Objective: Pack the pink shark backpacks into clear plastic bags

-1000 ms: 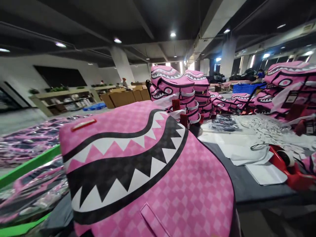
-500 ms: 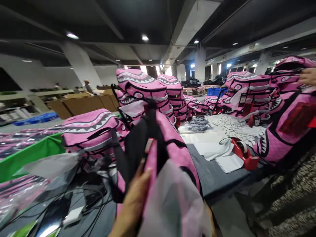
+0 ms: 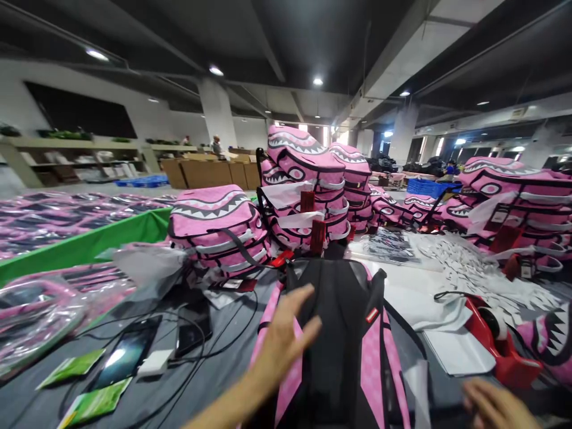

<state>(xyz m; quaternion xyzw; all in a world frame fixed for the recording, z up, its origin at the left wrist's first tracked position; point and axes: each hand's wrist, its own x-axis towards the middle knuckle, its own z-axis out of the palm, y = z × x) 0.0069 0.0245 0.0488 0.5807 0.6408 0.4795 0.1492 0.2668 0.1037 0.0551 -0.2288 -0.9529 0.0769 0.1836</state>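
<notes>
A pink and black backpack (image 3: 335, 333) lies on the grey table in front of me, its black back panel facing up and pink shoulder straps along both sides. My left hand (image 3: 281, 339) is over the left strap and panel, fingers spread and holding nothing. Whether it touches the fabric is unclear. My right hand (image 3: 496, 405) is off to the right, apart from the backpack, slightly blurred, with fingers stretched out. A strip of white sheet (image 3: 417, 387) shows at the backpack's right edge. Beyond my right hand stands a red tape dispenser (image 3: 504, 345).
Stacked pink shark-mouth backpacks (image 3: 308, 179) stand behind, with another stack (image 3: 513, 196) at right. Left are phones (image 3: 127, 351), cables, a white charger (image 3: 156, 362) and green packets (image 3: 96, 402). White paper (image 3: 460, 351) and a heap of white strips (image 3: 473, 268) lie right.
The backpack, tilted up in my left hand before, now lies back panel up. My left hand has let go of it. My view has turned left, and the large white sheet has left the foreground.
</notes>
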